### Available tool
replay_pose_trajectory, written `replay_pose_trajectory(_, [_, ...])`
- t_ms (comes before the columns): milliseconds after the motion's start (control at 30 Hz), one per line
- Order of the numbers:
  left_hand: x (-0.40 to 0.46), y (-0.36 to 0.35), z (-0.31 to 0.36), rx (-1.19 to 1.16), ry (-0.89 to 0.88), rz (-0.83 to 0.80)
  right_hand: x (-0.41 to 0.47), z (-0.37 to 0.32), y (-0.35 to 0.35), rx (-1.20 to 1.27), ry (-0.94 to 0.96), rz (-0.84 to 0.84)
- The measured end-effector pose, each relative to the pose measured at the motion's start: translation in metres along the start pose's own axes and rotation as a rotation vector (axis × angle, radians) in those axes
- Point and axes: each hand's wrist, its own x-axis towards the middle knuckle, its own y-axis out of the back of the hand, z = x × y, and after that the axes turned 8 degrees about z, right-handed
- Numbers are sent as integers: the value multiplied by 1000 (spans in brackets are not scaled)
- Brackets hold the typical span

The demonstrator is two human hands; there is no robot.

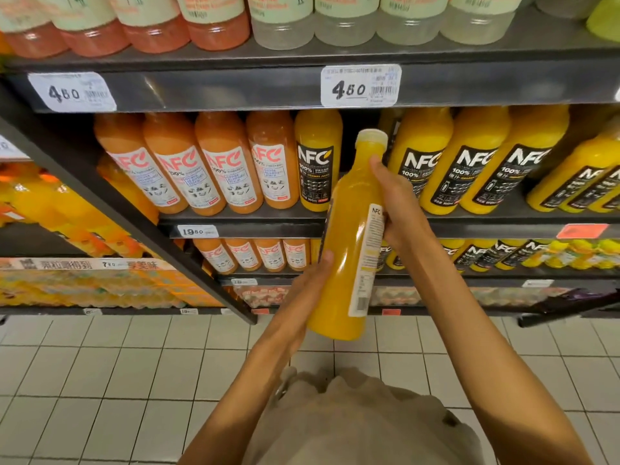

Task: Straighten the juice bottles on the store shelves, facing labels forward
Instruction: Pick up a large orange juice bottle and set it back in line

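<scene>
- A person held 1 yellow juice bottle [349, 236] in front of the middle shelf [255, 226], tilted, with its cap toward the far shelf.
- The left hand [302, 290] cupped the bottle's lower body, fingers curled around it.
- The right hand [399, 203] gripped the upper body, fingers wrapped beside the white label edge.
- The bottle's label faced right, not toward the person.
- On the shelf, 4 orange bottles [201, 162] stood left of a gap; yellow bottles [469, 162] stood right.
</scene>
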Motion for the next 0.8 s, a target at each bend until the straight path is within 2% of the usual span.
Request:
replay_pose_trajectory(100, [0,-7,1,43,-35,30,-3,-5,7,-64,3,-40])
replay_pose_trajectory(200, [1,-10,1,-128,0,-65,-1,-15,20,-57,7,-133])
replay_pose_trajectory(300, [2,-17,-1,-345,120,-219,5,-15,24,104,-50,-231])
replay_pose_trajectory(400, [2,-29,-7,-443,226,-309,7,-8,19,368,-190,-322])
replay_pose_trajectory(467, [3,-34,-14,-403,228,-278,8,-4,21,398,-173,-350])
replay_pose_trajectory(567, [7,-34,-12,-191,79,-66,9,-8,31,326,-116,-323])
replay_pose_trajectory(633, [8,-33,-8,-84,1,27,8,-14,35,186,-71,-254])
replay_pose_trajectory(733, [7,-46,-10,150,-135,34,6,-17,35,-34,-36,-81])
replay_pose_trajectory(800, [9,-53,-16,196,-165,88,4,-19,34,-104,-67,-17])
